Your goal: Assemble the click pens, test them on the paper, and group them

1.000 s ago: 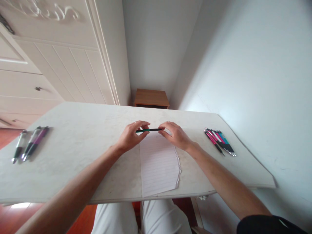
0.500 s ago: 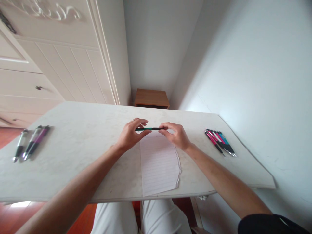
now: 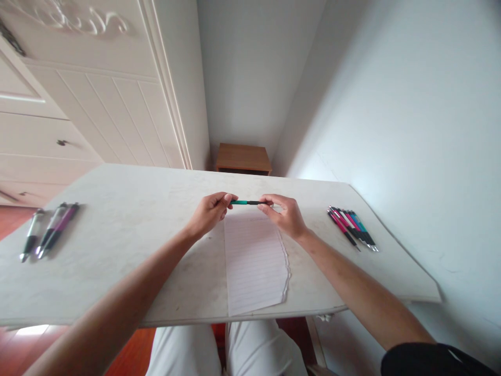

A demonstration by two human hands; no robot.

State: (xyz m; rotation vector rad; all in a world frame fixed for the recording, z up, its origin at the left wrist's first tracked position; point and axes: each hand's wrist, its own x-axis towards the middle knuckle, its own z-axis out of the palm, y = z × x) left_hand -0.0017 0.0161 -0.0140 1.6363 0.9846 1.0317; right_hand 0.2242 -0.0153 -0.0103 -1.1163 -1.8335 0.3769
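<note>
A green pen with a black grip point(image 3: 240, 202) lies level between my two hands, over the far end of a lined sheet of paper point(image 3: 256, 266). My left hand point(image 3: 211, 213) is closed on the pen's green end, the thumb bent at its tip. The fingertips of my right hand point(image 3: 284, 213) pinch the black end, and the pen's right tip is partly hidden by them. The sheet has a torn right edge and lies flat on the white table.
Several pink, white and blue pens point(image 3: 352, 227) lie bunched at the right of the white table point(image 3: 136, 209). Thicker grey and purple pens point(image 3: 55, 230) lie at the left. A small wooden cabinet point(image 3: 243, 157) stands beyond the far edge, and a wall point(image 3: 410, 130) runs along the right.
My left hand has shifted its hold, its thumb moving from along the pen to the green end. More of the green barrel shows, and the pen is slightly farther right and higher.
</note>
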